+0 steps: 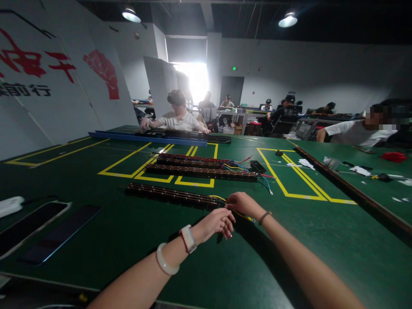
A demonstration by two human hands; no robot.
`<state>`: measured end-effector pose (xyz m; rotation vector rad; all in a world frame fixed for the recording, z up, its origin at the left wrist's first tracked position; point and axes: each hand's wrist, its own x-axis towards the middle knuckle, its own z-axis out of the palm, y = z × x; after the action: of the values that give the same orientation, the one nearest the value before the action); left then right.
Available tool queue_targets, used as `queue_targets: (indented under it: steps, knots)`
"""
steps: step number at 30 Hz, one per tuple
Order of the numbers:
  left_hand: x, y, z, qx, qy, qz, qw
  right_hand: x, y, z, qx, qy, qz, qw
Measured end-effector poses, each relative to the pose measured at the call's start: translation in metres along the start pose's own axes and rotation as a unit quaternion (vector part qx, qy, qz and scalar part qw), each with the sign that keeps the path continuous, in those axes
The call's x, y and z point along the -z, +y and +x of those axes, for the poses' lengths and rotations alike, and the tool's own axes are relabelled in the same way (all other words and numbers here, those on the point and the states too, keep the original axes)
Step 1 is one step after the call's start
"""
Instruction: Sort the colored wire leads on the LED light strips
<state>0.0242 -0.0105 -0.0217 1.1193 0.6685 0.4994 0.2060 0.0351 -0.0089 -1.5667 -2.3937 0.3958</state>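
Observation:
A long dark strip with copper-coloured lines (170, 194) lies on the green table, its right end beside my hands. A yellow wire (217, 197) leaves that end and passes under my right hand (243, 205), whose fingers are pinched together on it; the fingertips are partly hidden. Ring-ended wire tips (251, 220) come out below that palm. My left hand (217, 225) hovers just in front of the strip's end, fingers loosely bent and apart, with nothing seen in it. Farther back lie similar strips (199, 171) with red, blue and yellow wires.
Two phone-like dark slabs (61, 234) and a white device (11, 206) lie at left. Yellow tape outlines (286, 195) mark the green table (322, 253). A long dark rail (347, 189) runs along the right. Across the table a person (180, 118) sits behind a blue channel (148, 138).

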Motion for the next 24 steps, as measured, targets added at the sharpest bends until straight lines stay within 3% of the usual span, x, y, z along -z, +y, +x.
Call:
queue_targets:
  steps: [4, 12, 19, 24]
  knots:
    - [0.002, -0.007, 0.005, 0.022, 0.013, -0.064, 0.998, 0.001, -0.007, -0.001, -0.006, 0.009, -0.007, 1.000]
    - [0.001, -0.005, 0.007, 0.029, 0.024, -0.151, 0.988, 0.006, -0.034, -0.011, 0.000, 0.023, -0.185, 0.982]
    - [0.003, -0.008, 0.012, 0.019, 0.073, -0.150, 0.986, -0.005, -0.052, -0.013, 0.081, -0.015, -0.240, 0.967]
    - [0.001, -0.006, 0.011, 0.025, 0.095, -0.150, 0.984, 0.004, -0.055, -0.018, 0.119, -0.020, -0.222, 0.968]
